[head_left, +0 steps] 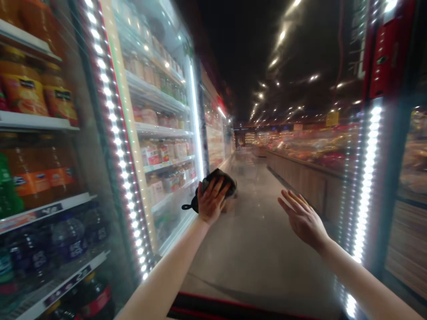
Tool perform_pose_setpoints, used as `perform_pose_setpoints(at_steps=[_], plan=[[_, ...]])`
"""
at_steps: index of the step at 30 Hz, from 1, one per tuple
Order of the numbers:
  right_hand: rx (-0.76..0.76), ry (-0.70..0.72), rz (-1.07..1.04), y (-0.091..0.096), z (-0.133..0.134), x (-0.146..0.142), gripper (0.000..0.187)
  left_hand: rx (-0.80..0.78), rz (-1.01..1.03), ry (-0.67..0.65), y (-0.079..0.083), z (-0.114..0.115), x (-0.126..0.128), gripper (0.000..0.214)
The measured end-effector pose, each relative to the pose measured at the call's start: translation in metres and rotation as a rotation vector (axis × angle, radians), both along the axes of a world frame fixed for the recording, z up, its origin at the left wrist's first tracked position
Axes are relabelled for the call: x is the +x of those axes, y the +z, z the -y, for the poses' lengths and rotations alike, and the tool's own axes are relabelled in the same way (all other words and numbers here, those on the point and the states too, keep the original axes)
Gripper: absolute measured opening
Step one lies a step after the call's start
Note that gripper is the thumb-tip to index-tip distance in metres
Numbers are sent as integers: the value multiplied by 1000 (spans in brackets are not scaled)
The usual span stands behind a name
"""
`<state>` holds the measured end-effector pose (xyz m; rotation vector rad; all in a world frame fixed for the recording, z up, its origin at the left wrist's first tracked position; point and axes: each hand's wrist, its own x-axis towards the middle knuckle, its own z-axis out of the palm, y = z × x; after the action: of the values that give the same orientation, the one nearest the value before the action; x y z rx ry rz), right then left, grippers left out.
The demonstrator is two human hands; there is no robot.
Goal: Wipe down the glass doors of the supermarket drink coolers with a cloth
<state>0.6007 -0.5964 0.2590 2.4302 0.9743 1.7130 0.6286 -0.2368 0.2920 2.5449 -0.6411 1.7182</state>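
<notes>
My left hand (211,202) lies over a dark cloth (230,189) that has a small loop (187,207) at its left corner. The fingers are spread across the cloth, seemingly pressing it to a clear glass pane in front of me. To the right, my right hand (307,222) holds nothing, its fingers stretched out. Whether it touches the glass, I cannot tell. A dark frame edge with red lines (216,306) runs below both hands.
Shelves with orange soda bottles (33,182) and juice bottles (23,91) stand close on the left. Beyond is a lit drinks cooler (160,129). Bright light strips (367,186) run down the right. Through the glass show an aisle floor (256,249) and a long wooden display (307,178).
</notes>
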Motion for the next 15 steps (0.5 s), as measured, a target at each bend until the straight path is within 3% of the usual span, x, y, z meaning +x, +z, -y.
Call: perform_pose_setpoints(at_steps=[2, 3, 5, 7, 9, 12, 15], plan=[[16, 6, 1, -2, 0, 1, 85, -171, 34, 76, 16, -14, 4, 61], [24, 13, 4, -3, 0, 1, 85, -228, 41, 102, 15, -19, 4, 61], [36, 29, 11, -4, -2, 0, 85, -229, 9, 98, -5, -23, 0, 60], [55, 34, 23, -3, -5, -4, 84, -126, -62, 39, -34, -19, -8, 59], [62, 47, 42, 1, -12, -8, 81, -22, -116, -20, -51, -16, -12, 58], [-39, 158, 66, 12, -33, -15, 68, 3, -120, -34, -38, -24, -7, 59], [-177, 276, 53, 25, -64, -16, 52, -189, -34, 60, -15, -46, 5, 63]])
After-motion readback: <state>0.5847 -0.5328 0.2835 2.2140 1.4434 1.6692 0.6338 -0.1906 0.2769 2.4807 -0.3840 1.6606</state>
